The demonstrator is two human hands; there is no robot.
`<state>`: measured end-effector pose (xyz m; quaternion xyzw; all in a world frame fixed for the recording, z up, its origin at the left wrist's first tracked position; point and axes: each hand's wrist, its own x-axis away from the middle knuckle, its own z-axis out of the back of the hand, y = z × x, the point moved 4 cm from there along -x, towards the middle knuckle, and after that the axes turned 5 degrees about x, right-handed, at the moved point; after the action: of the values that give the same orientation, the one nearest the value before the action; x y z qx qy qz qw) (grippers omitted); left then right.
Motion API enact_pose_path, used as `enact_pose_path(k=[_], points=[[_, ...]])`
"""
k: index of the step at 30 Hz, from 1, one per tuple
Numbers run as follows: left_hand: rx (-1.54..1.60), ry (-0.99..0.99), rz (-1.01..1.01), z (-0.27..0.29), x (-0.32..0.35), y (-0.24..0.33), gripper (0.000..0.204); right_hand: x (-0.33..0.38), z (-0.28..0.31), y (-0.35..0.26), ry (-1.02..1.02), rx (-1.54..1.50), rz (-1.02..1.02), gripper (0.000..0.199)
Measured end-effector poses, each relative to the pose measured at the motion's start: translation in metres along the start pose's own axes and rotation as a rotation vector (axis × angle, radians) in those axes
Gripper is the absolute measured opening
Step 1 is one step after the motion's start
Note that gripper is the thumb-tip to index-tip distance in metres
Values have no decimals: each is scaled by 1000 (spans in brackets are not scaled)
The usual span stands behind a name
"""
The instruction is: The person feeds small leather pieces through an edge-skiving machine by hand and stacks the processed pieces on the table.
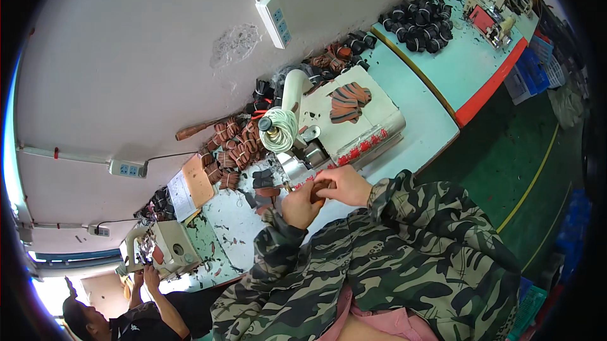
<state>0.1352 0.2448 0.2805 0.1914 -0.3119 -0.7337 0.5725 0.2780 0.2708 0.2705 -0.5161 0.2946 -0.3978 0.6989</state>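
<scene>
My left hand (300,208) and my right hand (348,186) meet in front of a cream-coloured bench machine (379,119). Between their closed fingers is a small brown piece (321,190), mostly hidden by the fingers. Just beyond my hands lie the machine's metal working parts (310,154), with a coil of pale cord (279,131) around a post above them. Several brown strips with dark edges (349,102) rest on the machine's flat top. Beside my left hand, a few loose brown and dark pieces (265,192) lie on the pale table (224,217).
Bundles of brown strips (235,145) pile up along the wall, next to a clipboard with paper (190,186). Black bundles (420,24) and another machine (490,18) stand on the far-right table. At lower left, a co-worker (145,309) works at a similar machine (167,249).
</scene>
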Motion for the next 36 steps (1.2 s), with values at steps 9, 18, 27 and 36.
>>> enact_pose_path(k=[9, 18, 27, 36], points=[[1337, -152, 384, -17, 4, -63, 49, -24, -15, 29, 60, -102, -166, 27], [822, -464, 663, 23, -39, -82, 36, -62, -13, 53, -201, -36, -408, 19], [713, -501, 642, 46, -78, -94, 31, -103, 18, 50, -59, 556, -126, 25], [742, -519, 649, 36, -98, -90, 29, -103, 41, 48, -59, 584, 58, 21]])
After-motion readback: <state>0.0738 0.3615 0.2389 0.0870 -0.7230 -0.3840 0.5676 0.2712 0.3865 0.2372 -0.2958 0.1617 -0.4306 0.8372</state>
